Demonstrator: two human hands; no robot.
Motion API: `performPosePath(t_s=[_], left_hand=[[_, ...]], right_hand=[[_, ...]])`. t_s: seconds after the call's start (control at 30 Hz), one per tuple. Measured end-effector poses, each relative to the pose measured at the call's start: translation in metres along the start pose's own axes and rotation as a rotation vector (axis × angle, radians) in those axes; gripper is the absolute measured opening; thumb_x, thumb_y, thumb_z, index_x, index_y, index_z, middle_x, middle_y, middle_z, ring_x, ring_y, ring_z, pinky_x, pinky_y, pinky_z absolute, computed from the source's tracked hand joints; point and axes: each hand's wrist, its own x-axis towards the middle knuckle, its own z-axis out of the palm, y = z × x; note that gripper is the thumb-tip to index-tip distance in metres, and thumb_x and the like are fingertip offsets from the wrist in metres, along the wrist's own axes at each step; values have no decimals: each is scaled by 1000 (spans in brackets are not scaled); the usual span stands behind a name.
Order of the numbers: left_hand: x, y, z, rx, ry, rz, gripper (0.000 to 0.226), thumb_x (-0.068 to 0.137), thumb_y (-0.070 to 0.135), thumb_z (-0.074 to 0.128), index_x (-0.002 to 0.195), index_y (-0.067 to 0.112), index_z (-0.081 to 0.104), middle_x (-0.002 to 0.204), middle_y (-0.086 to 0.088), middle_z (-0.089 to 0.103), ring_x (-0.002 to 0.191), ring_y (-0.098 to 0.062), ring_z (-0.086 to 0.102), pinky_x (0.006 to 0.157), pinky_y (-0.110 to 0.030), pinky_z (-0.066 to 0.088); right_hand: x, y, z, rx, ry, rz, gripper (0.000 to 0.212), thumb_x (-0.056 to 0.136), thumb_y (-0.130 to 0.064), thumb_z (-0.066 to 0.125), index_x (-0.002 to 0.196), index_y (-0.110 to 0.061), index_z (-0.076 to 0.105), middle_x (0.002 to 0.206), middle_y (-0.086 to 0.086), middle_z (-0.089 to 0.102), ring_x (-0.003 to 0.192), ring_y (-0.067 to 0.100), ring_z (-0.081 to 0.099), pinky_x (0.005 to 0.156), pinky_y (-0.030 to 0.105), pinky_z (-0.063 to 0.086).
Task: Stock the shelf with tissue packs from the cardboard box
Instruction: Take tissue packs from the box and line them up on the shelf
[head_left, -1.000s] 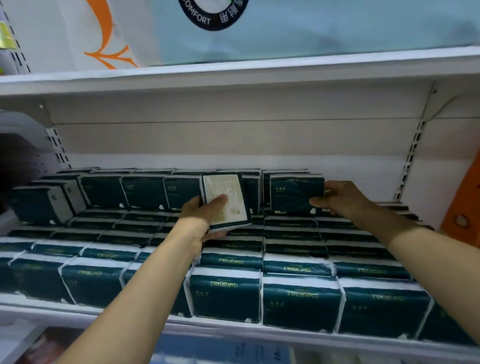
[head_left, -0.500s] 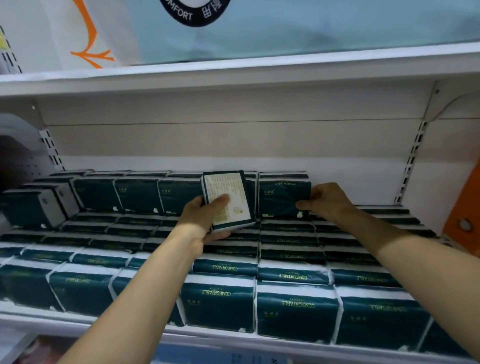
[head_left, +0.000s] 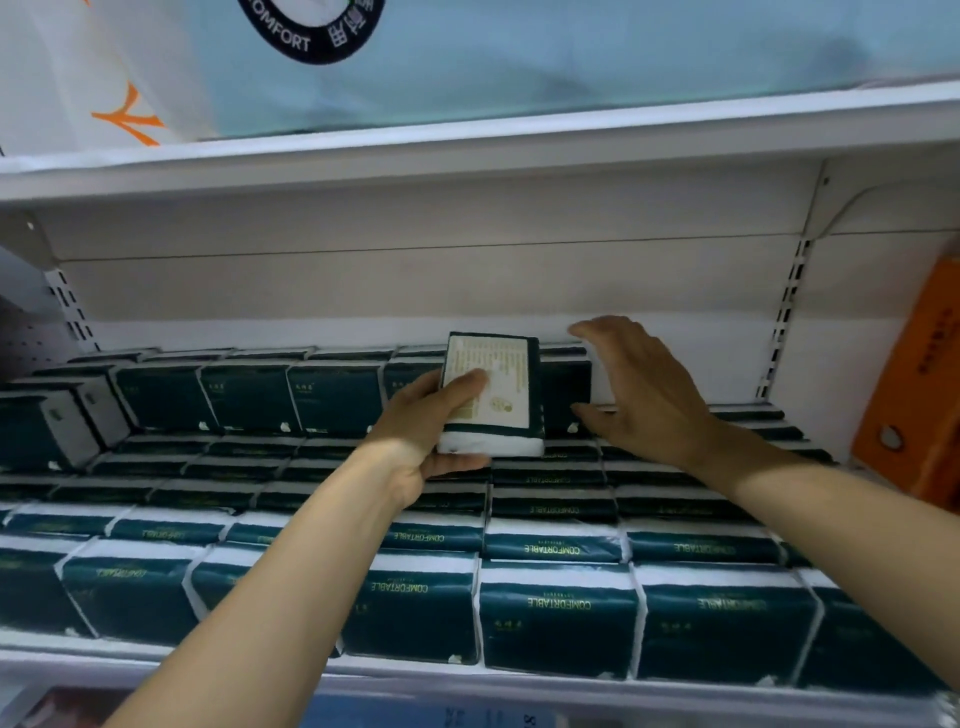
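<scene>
My left hand grips a dark green tissue pack, its pale printed label facing me, held upright above the stacked packs. Just right of it, my right hand is spread with relaxed fingers, its fingertips by the right end of the standing pack at the end of the upper back row. The white shelf carries several rows of identical green packs. The cardboard box is out of view.
The shelf above holds a large pale blue package. An orange box stands at the right end of the shelf. Bare back wall shows behind the right end of the upper row. A slotted upright runs down the right side.
My right hand has let go of the standing pack and opened beside it. My left hand has carried its pack rightwards, closer to that pack.
</scene>
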Motion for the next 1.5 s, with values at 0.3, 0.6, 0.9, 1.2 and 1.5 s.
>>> performPosePath(t_s=[0.3,0.6,0.9,1.2,1.5], left_hand=[[-4,7,39,-116,-93,-78,58,97,69,33,120,23,60,116,-10,68,95,-28,69,63,-36,56],[-6,6,46,-21,-153,34,51,92,69,42,105,26,67,97,1,72,72,-16,58,70,-33,44],[-3,3,57,156,-154,195,21,89,37,72,101,21,67,86,3,68,61,-8,52,59,-26,42],[4,0,65,291,-171,169,17,100,37,57,110,25,62,117,-3,67,103,-16,67,75,-26,59],[31,-15,60,435,-193,124,53,100,35,58,149,26,42,140,7,52,133,-14,46,120,-40,32]], right_hand=[[-4,-7,-31,447,-39,-25,47,81,-13,77,122,-21,56,117,-7,62,107,9,55,83,23,47],[-7,-5,-60,957,-229,437,27,87,-28,70,112,-18,68,91,5,73,71,12,59,57,24,43],[-5,-3,-75,911,-271,437,41,79,-27,75,117,-17,65,107,0,72,100,14,68,78,25,57],[-10,63,-99,903,-238,748,25,85,-6,67,110,-6,64,97,13,71,82,28,67,58,32,56],[-31,104,-46,705,-34,950,30,79,-8,78,107,-8,65,108,10,68,83,14,60,70,23,48]])
